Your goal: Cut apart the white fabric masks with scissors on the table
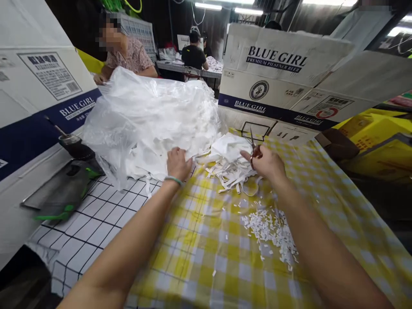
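My right hand (270, 163) is closed around a small pair of scissors (252, 139), whose blades point upward. Beside it lies a loose heap of white fabric pieces with thin straps (230, 154). My left hand (178, 165), slightly blurred, reaches to the near edge of a large mound of white pieces (180, 128); its thumb stands apart from the fingers and nothing shows in its grasp. Clear plastic bag film (128, 98) covers much of that mound. Small white clippings (270, 229) are scattered on the cloth below my right hand.
Cardboard beer cartons stand at left (41, 73) and at the back right (264, 86). A yellow checked cloth (193, 266) covers the table. A grey-green mesh item (64, 193) and a dark cup (75, 146) are at left. A person (131, 56) sits across the table.
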`<state>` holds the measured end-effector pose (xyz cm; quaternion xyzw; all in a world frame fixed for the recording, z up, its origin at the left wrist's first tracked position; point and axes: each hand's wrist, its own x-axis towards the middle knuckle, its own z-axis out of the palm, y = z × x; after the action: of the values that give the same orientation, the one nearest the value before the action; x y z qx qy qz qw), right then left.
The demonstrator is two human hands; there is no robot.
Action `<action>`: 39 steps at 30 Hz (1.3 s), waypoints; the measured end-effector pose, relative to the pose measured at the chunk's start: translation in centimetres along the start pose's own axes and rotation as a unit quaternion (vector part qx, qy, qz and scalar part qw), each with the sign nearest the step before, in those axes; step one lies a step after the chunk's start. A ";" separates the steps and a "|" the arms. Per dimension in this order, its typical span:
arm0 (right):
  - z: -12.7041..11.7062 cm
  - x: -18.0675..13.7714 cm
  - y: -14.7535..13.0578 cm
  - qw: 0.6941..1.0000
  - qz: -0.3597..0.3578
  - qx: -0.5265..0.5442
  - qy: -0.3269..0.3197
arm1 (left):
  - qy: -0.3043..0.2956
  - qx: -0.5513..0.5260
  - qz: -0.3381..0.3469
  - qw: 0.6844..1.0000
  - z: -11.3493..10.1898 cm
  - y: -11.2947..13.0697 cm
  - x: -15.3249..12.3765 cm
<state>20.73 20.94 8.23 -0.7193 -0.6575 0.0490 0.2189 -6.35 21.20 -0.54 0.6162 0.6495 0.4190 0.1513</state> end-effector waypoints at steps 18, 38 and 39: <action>4.0 -15.7 -1.1 0.944 -0.103 0.177 -0.257 | -0.156 0.027 -0.028 0.987 -11.3 -1.4 -19.9; 5.3 -16.6 -8.2 0.866 -0.141 0.413 -0.244 | -0.003 0.142 0.112 0.984 -8.9 -3.3 -5.7; 3.5 -17.7 -7.2 0.843 -0.150 0.444 -0.265 | -0.038 0.137 0.130 0.981 -8.5 -3.2 -4.3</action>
<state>10.53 4.97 3.97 -0.3968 -0.6983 0.4909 0.3375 -13.69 14.55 0.85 0.7258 0.6089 0.3182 0.0347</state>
